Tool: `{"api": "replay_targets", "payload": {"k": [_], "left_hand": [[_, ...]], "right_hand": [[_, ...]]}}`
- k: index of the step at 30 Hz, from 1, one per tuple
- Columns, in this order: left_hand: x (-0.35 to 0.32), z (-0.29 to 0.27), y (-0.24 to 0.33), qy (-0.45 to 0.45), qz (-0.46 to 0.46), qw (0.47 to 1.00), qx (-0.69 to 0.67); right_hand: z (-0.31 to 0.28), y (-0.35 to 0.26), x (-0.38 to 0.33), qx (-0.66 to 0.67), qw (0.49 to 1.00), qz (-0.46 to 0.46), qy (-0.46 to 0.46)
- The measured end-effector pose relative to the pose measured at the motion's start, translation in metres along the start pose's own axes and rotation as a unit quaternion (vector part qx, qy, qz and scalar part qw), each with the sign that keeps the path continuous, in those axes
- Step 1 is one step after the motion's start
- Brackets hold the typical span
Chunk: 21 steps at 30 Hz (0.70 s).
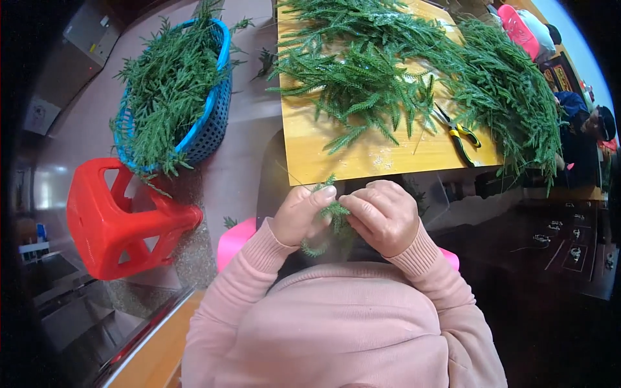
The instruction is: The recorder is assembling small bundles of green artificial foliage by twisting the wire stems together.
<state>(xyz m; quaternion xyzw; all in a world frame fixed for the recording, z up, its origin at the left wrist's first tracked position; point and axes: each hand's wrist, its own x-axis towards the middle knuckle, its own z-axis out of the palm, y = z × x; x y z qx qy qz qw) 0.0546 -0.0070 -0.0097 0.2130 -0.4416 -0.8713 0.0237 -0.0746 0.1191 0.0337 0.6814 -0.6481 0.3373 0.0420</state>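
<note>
Just off the near edge of the wooden table (323,161), both my hands meet over a small green artificial pine sprig (335,210). My left hand (303,212) pinches it between thumb and fingers, and a thin stem rises from that grip. Close against it, my right hand (383,216) has its fingertips pressed together on the sprig's right side. Part of the sprig hangs below my fingers, over my lap. On the table ahead lies a loose pile of pine branches (362,84). Yellow-and-black pliers (460,137) rest right of that pile, jaws pointing away.
A blue plastic basket (223,97) full of pine branches stands at the far left. Nearer is a red plastic stool (107,223), tipped in view. A thick heap of greenery (511,103) hangs over the table's right end. Another person (582,129) is at the far right.
</note>
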Motion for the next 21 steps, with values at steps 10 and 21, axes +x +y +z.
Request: {"api": "replay_targets", "payload": {"k": [10, 21], "left_hand": [[0.000, 0.007, -0.003, -0.029, -0.022, 0.994, -0.102], [-0.004, 0.003, -0.008, 0.019, 0.142, 0.944, 0.297]], "right_hand": [[0.011, 0.000, -0.011, -0.009, 0.999, 0.042, -0.004], [0.022, 0.011, -0.013, 0.580, 0.679, 0.447, -0.056]]}}
